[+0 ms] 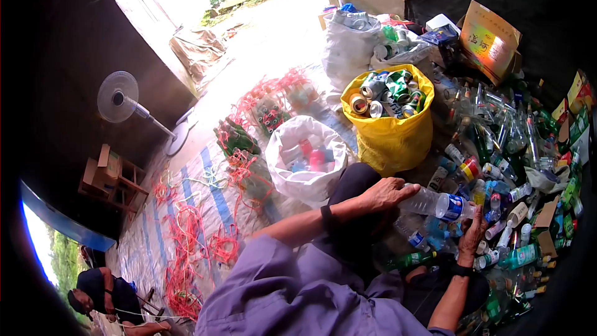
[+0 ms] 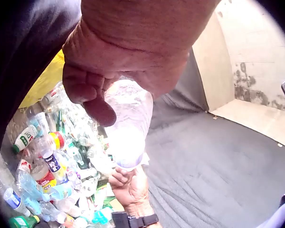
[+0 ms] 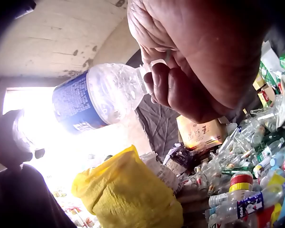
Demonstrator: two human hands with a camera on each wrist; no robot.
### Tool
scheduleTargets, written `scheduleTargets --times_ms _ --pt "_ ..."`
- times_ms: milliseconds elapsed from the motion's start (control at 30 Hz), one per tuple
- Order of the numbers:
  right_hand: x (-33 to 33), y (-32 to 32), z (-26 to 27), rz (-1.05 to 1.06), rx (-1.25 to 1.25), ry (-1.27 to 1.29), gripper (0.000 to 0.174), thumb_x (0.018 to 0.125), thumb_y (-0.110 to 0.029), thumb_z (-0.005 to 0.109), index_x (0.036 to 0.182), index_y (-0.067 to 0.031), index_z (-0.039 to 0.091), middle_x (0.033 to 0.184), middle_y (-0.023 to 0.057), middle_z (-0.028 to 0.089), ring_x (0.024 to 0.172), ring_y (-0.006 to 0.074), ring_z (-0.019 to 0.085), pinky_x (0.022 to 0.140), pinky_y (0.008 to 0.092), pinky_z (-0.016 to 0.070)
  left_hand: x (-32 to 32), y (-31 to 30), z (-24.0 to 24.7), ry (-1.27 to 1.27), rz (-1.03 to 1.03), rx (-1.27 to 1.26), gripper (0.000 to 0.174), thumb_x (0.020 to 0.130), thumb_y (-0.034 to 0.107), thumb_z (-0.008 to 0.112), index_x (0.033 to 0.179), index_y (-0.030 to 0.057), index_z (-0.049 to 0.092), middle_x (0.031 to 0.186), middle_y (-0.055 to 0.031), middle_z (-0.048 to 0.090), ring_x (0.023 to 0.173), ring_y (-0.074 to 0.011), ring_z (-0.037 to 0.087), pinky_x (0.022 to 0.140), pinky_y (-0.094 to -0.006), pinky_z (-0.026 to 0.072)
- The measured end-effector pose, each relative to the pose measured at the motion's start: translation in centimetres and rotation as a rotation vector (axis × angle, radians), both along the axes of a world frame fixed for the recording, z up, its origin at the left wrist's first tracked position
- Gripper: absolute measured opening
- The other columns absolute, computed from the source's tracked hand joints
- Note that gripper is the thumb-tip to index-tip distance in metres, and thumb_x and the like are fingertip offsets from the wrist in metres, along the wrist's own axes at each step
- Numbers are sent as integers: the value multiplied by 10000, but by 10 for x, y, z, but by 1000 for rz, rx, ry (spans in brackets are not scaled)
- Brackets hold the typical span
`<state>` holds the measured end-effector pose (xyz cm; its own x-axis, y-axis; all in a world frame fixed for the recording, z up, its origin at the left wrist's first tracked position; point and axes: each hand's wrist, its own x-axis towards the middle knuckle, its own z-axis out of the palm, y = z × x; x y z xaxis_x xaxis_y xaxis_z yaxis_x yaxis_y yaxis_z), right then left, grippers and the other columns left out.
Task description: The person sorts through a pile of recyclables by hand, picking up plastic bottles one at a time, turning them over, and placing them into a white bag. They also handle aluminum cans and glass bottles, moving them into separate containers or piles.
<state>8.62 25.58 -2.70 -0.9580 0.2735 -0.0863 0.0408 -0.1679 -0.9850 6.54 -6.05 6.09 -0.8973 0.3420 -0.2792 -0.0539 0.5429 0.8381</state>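
A clear plastic bottle (image 1: 453,206) with a blue label lies sideways between my two hands in the head view. My left hand (image 1: 388,194) grips its base end; in the left wrist view the fingers (image 2: 100,111) curl round the clear plastic. At the other end my right hand (image 1: 474,235) pinches the neck, its curled fingers (image 3: 164,85) close round the cap end in the right wrist view. The cap itself is mostly hidden by those fingers. Below the bottle, a green bottle (image 1: 413,259) rests near my legs.
A heap of plastic and glass bottles (image 1: 497,168) spreads on the right. Ahead stand a yellow sack (image 1: 395,143) of cans and a white sack (image 1: 305,177) with a few bottles. Red string (image 1: 186,261) lies on the striped sheet. A fan (image 1: 118,96) and another person (image 1: 102,292) are at left.
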Motion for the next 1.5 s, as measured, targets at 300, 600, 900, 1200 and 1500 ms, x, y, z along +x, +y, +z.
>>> scheduleTargets --times_ms 300,600,900,1200,1500 --pt "-2 0 -4 27 -129 40 396 1028 -376 496 1125 -44 688 819 -29 594 671 61 504 558 213 347 7 -2 7 84 23 55 699 920 632 546 1120 -37 536 884 -219 624 939 -368 641 791 -421 489" --pt "-6 2 -12 -38 -197 -240 336 925 -413 666 761 -144 548 551 -23 502 437 84 441 420 231 285 17 -9 9 682 -280 -74 745 775 257 776 1387 24 422 1271 -238 507 1109 -430 573 885 -453 509" --pt "-7 3 -24 -14 -251 -55 335 969 -385 628 925 -58 687 671 -33 607 516 49 489 452 214 333 19 -1 14 567 -152 134 673 887 327 711 1404 39 390 1248 -223 547 1091 -345 605 901 -411 504" --pt "-6 2 -20 -42 -204 -35 366 977 -413 602 937 -60 689 652 -66 536 526 35 409 486 224 276 23 5 22 17 5 414 668 923 371 687 1399 21 376 1148 -148 588 1024 -221 582 893 -351 474" --pt "-15 9 -38 -6 -197 -206 375 945 -460 622 753 -143 566 568 -67 424 443 48 373 412 228 222 25 3 11 601 -243 180 693 813 117 729 1403 -5 388 1401 -227 417 1257 -396 469 1042 -441 416"
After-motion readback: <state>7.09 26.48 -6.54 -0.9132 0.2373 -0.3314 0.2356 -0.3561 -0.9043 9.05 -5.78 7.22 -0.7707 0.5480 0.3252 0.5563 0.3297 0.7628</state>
